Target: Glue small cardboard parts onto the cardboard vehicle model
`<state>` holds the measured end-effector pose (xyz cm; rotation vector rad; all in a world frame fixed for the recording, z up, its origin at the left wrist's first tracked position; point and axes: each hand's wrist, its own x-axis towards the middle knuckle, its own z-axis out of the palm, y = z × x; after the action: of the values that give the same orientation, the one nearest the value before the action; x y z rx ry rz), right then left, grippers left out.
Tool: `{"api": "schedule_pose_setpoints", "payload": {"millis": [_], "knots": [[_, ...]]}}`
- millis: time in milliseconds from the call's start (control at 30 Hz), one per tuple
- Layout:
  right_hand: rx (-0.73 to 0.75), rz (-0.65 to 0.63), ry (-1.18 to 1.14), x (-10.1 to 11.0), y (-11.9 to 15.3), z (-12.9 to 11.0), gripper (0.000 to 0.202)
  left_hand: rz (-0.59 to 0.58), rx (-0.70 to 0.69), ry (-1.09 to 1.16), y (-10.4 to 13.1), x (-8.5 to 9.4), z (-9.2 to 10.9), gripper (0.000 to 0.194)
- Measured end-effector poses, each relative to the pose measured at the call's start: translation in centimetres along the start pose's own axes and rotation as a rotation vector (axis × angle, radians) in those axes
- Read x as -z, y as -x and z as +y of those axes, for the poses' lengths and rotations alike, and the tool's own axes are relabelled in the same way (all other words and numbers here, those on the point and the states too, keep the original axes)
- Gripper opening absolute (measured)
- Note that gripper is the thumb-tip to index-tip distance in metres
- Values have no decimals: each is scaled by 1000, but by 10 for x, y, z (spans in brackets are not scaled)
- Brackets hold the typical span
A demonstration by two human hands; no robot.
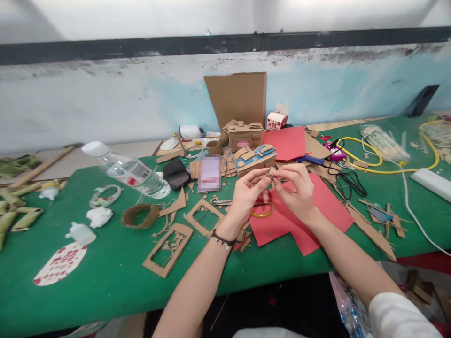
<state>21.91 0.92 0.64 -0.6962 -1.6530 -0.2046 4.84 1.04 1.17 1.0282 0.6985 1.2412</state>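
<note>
A green table carries a clear bottle; on it also lie a cardboard ring and two cut-out cardboard frames; red paper lies right of these; a printed oval card lies front left.

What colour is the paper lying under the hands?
The paper is red, and it shows best in the head view.

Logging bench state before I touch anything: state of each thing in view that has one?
Left hand, fingertips pinching small brown piece
Right hand, fingertips on same piece
Water bottle, cap on
Scissors, lying down, partly hidden; open or shut unclear
Nearest cardboard frame, centre cut out
Cardboard sheet, leaning on wall
White-and-red box, top flap up
Blue-handled tool, lying down; power unclear
</note>
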Motion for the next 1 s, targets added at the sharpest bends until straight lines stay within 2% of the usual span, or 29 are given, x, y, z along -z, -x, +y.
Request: {"api": "schedule_pose_setpoints", "payload": {"millis": [267, 533, 1000], "knots": [[-1, -10, 72, -1, 4, 0, 21, -6, 15, -3, 1, -1, -1, 64], [21, -9, 26, 0, 4, 0, 29, -13, 3, 4, 1, -1, -1, 65], [32, -11, 37, -1, 4, 0, 30, -24, 6, 5, 0, 1, -2, 58]]}}
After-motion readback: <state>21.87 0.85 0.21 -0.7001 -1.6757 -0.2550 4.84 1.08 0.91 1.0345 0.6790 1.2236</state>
